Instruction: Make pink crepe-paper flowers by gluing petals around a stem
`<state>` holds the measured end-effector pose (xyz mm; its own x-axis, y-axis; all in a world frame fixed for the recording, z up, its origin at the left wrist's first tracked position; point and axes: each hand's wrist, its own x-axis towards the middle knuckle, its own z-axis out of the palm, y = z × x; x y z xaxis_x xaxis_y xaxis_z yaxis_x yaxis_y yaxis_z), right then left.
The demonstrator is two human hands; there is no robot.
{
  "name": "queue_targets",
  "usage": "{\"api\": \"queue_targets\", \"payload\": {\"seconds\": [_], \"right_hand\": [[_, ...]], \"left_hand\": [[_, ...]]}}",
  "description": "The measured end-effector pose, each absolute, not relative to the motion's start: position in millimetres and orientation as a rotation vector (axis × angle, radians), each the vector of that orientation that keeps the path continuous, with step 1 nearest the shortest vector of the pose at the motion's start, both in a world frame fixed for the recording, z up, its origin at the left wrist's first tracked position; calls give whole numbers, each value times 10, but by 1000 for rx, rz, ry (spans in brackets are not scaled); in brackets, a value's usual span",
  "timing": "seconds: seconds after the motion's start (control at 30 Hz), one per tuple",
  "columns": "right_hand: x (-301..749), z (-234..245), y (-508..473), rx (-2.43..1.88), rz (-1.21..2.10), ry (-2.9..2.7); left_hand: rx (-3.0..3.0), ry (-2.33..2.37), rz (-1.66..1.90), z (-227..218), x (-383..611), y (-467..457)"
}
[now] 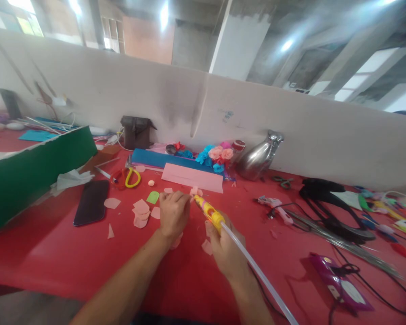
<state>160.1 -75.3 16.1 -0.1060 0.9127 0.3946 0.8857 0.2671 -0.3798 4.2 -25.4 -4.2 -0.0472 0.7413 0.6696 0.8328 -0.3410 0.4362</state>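
My right hand (227,250) is wrapped round a yellow hot glue gun (209,211), and a long clear glue stick (257,271) runs out of its back end. The gun's nozzle points up and left, close to the fingers of my left hand (174,214). Those left fingers are pinched together; what they hold, if anything, is too small to make out. Cut pink paper petals (141,212) lie to the left of my left hand, with a green paper piece (153,197) just beside it. More pink pieces (207,247) lie partly under both hands.
Left are a dark phone (91,203), yellow-handled scissors (132,177) and a green board (37,176). Behind lie a pink paper strip (192,178), paper flowers (219,154) and a metal jug (261,155). Right are a pink glue gun (277,210), wires (345,243) and a purple power strip (340,282).
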Motion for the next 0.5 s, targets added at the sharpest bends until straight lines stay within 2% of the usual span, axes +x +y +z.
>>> {"api": "queue_targets", "payload": {"seconds": [0.13, 0.23, 0.3, 0.4, 0.5], "right_hand": [[1615, 194, -756, -1598, 165, -1913], [1689, 262, -739, -1516, 366, -1748], [1784, 304, -675, -1504, 479, -1577], [1979, 317, -470, -1519, 636, -1279], [2202, 250, -191, -1588, 850, -1079]], "left_hand": [[-2113, -1764, -1426, -46, 47, -250], [-2119, -1880, -1680, -64, 46, -210], [-2097, -2000, -2043, -88, 37, -161], [-1902, -2167, -2790, -128, 17, -79], [-1676, -2093, -3394, -145, -2, -25]]}}
